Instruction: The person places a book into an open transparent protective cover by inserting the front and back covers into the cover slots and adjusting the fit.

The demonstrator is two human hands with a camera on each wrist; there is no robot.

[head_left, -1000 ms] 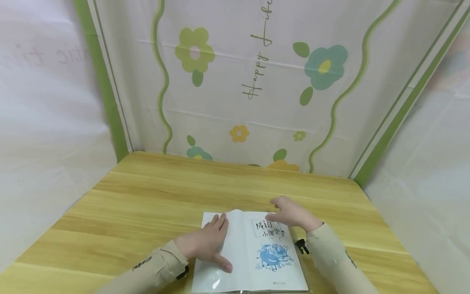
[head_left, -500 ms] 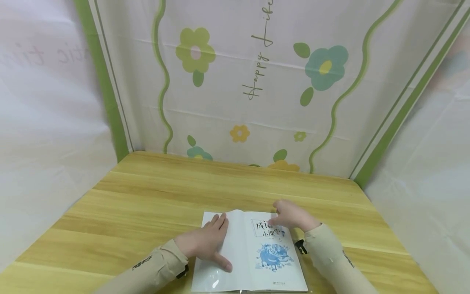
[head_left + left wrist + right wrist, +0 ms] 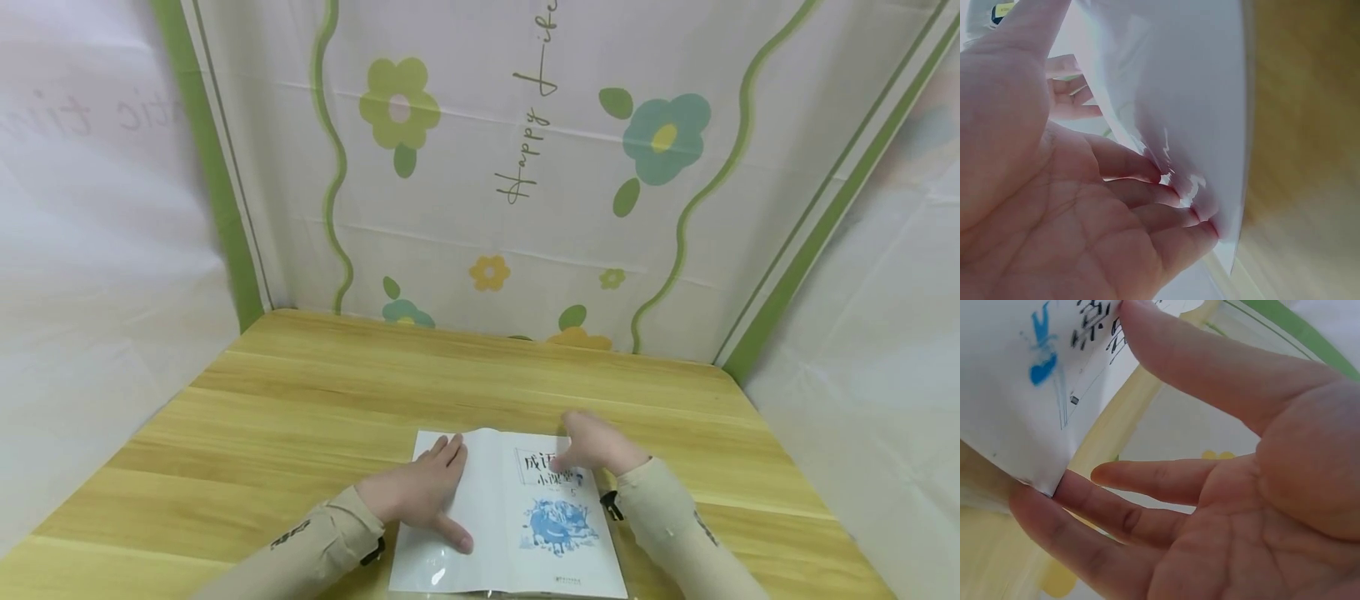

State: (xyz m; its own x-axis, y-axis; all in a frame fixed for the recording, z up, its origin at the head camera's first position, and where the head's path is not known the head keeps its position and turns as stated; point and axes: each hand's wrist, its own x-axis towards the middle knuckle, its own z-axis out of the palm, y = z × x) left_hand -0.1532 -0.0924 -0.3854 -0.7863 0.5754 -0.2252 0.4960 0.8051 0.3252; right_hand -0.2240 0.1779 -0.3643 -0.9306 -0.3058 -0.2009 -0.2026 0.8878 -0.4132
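Observation:
An open book (image 3: 487,567) in a clear plastic cover lies on the wooden table. Its left page is blank white; the right page (image 3: 543,533) bears dark Chinese characters and a blue picture. My left hand (image 3: 423,497) rests on the left page with fingers straight and thumb apart; the left wrist view shows its fingertips pressing the glossy sheet (image 3: 1191,81). At the right page's top corner is my right hand (image 3: 600,443). In the right wrist view, its thumb reaches over the printed page (image 3: 1010,387), and two fingertips touch the corner, fingers spread and fairly straight.
The wooden table (image 3: 300,400) spreads around the book. Behind it hangs a white curtain (image 3: 465,167) printed with flowers and lettering, and pale curtains (image 3: 97,250) close in the sides. Black straps (image 3: 612,505) sit at both wrists.
My right hand has drawn slightly down and toward the page's top right corner, its thumb lower over the title. The left hand has stayed on the left page.

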